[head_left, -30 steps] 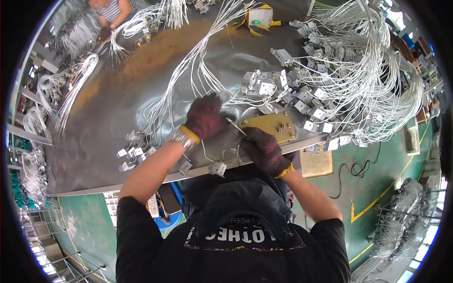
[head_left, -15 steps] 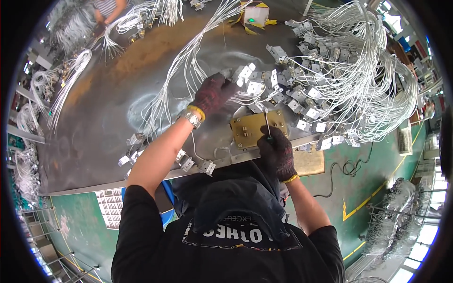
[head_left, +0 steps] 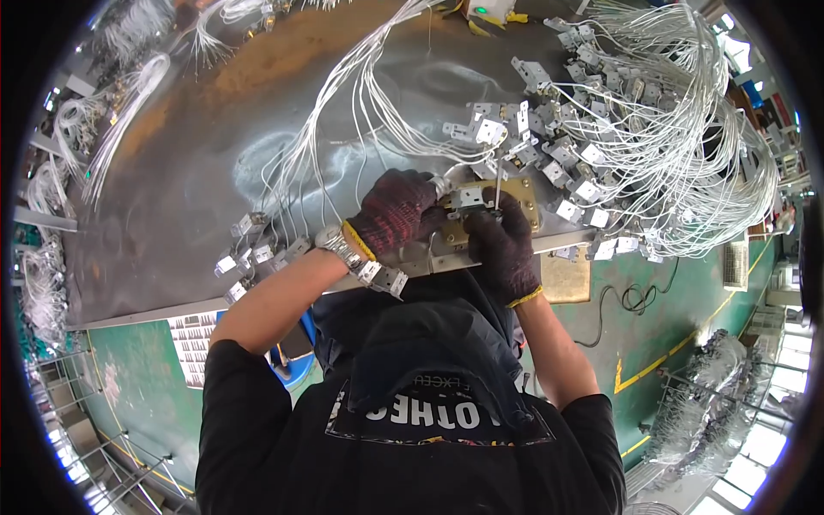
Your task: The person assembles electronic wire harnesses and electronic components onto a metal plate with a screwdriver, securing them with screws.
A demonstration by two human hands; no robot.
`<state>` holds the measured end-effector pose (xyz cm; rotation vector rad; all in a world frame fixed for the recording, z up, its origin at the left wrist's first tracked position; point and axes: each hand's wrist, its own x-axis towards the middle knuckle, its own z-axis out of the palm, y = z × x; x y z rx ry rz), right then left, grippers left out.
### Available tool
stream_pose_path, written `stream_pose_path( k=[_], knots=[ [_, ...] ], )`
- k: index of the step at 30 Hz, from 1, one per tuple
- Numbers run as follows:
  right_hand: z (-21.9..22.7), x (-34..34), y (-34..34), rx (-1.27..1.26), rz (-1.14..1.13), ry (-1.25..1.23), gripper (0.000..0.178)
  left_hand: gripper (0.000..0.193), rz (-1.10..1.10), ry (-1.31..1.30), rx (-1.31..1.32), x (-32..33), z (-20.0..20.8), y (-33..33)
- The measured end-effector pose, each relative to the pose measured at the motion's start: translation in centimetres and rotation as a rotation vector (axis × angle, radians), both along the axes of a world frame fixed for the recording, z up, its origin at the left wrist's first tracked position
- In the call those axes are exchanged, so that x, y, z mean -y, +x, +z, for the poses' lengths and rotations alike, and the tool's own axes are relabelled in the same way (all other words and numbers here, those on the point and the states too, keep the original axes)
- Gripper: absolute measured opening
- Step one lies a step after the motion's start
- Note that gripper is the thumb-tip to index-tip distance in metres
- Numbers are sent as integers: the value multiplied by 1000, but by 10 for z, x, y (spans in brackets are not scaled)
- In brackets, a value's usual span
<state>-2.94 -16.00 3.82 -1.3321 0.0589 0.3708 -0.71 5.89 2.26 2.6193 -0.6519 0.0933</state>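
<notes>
My left hand (head_left: 395,213), in a dark red and black glove, is closed on a small silver metal bracket (head_left: 470,197) at its left end. The bracket lies over a brass-coloured fixture plate (head_left: 526,194) at the table's near edge. White wires run to the bracket area from the far side. My right hand (head_left: 505,247), gloved too, grips a screwdriver (head_left: 499,182) whose thin shaft sticks up past the fingers, beside the bracket. The screwdriver's handle is mostly hidden in the glove.
A large heap of brackets with white wires (head_left: 652,154) covers the table's right side. More wired brackets (head_left: 257,249) lie left of my left forearm. A wire bundle (head_left: 352,69) crosses the metal table (head_left: 189,197). A black cable (head_left: 631,300) lies on the green floor.
My left hand has come from the bracket heap toward me, bringing a bracket onto the fixture plate. My right hand stays near the plate with the screwdriver. The view has shifted slightly.
</notes>
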Motion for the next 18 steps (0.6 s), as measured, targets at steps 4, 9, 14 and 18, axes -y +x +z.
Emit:
stream_pose_path(
  k=[4, 9, 14, 18],
  knots=[
    [-7, 11, 3, -67, -112, -58, 33, 63, -58, 120, 85, 12, 20, -11],
    [-10, 13, 9, 47, -19, -223, 30, 61, -30, 89, 43, 21, 8, -3],
    [-12, 8, 18, 139, 89, -370, 24, 58, 75, 98, -73, 21, -16, 4],
    [-3, 5, 16, 193, 131, -414, 20, 53, -11, 142, 68, 20, -1, -1]
  ],
)
